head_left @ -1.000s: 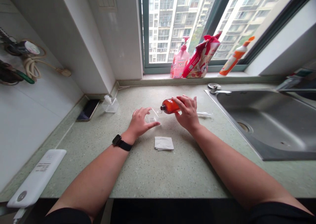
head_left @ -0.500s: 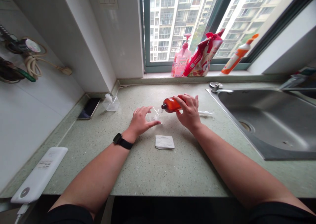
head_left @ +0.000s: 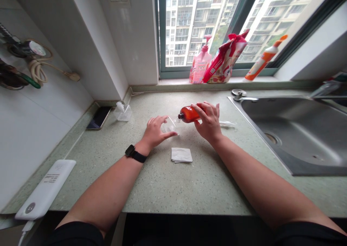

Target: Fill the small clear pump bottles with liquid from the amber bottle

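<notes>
My right hand point(head_left: 208, 122) grips a small orange-red bottle point(head_left: 189, 114), tipped on its side with its open neck pointing left. Just under that neck stands a small clear plastic cup point(head_left: 168, 124), and my left hand point(head_left: 154, 132), with a black watch on the wrist, has its fingers curled round it on the green speckled counter point(head_left: 168, 181). A folded white tissue point(head_left: 181, 155) lies on the counter just in front of both hands. A thin clear object point(head_left: 226, 123), perhaps a dropper, rests right of my right hand.
A steel sink point(head_left: 295, 134) fills the right side. On the windowsill stand a pink pump bottle point(head_left: 200, 63), a red pouch point(head_left: 226, 58) and an orange bottle point(head_left: 264, 59). A phone point(head_left: 99, 118), a clear dispenser point(head_left: 122, 112) and a white power bank point(head_left: 45, 190) lie at the left.
Both hands keep their hold and barely shift; the view has drifted slightly, so everything sits a little higher and to the right.
</notes>
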A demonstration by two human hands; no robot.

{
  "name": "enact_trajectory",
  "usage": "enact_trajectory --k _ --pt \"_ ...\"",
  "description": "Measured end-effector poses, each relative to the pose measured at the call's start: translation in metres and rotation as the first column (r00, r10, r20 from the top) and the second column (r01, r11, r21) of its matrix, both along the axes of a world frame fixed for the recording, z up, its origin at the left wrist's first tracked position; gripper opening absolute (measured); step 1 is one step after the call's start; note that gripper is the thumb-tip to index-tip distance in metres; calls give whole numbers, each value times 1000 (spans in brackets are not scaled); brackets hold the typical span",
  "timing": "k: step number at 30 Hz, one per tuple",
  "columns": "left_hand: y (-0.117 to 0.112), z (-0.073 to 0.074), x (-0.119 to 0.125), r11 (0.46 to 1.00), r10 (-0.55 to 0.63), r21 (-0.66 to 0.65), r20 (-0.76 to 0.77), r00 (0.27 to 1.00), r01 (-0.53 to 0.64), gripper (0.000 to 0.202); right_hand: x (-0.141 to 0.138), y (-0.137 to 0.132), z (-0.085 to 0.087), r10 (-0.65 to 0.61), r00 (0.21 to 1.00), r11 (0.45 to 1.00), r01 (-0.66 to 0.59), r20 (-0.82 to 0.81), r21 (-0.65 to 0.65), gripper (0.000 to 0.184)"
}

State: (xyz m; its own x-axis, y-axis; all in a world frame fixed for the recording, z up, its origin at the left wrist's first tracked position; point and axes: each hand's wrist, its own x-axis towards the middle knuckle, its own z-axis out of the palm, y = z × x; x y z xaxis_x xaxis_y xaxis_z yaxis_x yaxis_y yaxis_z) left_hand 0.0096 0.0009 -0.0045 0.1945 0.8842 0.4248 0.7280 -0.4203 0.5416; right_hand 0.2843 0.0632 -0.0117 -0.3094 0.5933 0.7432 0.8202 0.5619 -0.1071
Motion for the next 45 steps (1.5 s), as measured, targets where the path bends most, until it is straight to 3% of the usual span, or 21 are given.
enact_trajectory --k 29,45 --pt "1 -2 0 1000 0 -15 14 1000 0 81 1 2 -1 16 1000 1000 -16 -8 17 96" --pt "2 -2 0 1000 -8 -17 28 1000 9 81 3 3 -3 15 1000 999 -15 10 30 92"
